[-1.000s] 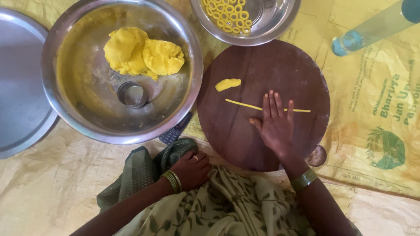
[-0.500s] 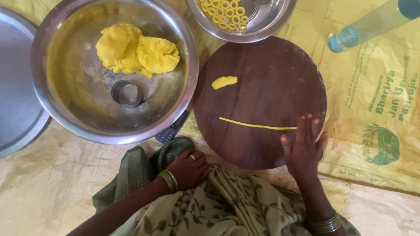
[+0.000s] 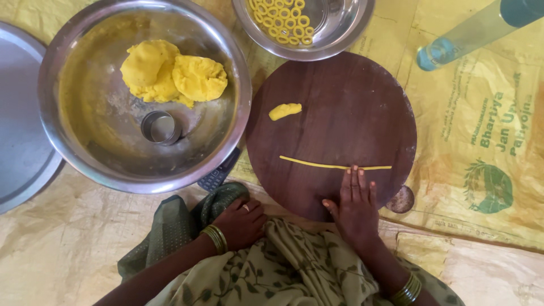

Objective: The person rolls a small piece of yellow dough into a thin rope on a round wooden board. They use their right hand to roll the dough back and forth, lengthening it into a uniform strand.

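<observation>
A round dark wooden board (image 3: 340,102) lies in front of me. Across its near half runs a thin yellow dough strand (image 3: 317,165). My right hand (image 3: 355,207) rests flat on the board with fingers apart, the fingertips touching the strand's right part. A small yellow dough lump (image 3: 285,110) sits higher on the board. My left hand (image 3: 242,222) is curled on the green patterned cloth (image 3: 272,266) over my lap and holds nothing that I can see.
A large steel bowl (image 3: 85,153) at the left holds yellow dough balls (image 3: 173,76) and a small metal ring cutter (image 3: 160,127). A smaller steel bowl (image 3: 340,34) at the top holds several dough rings (image 3: 283,22). A steel plate (image 3: 20,113) lies far left, a clear bottle (image 3: 470,31) top right.
My right hand slid down and right off the strand, then returned left onto it. The strand has grown longer and thinner. My left hand stayed on the cloth.
</observation>
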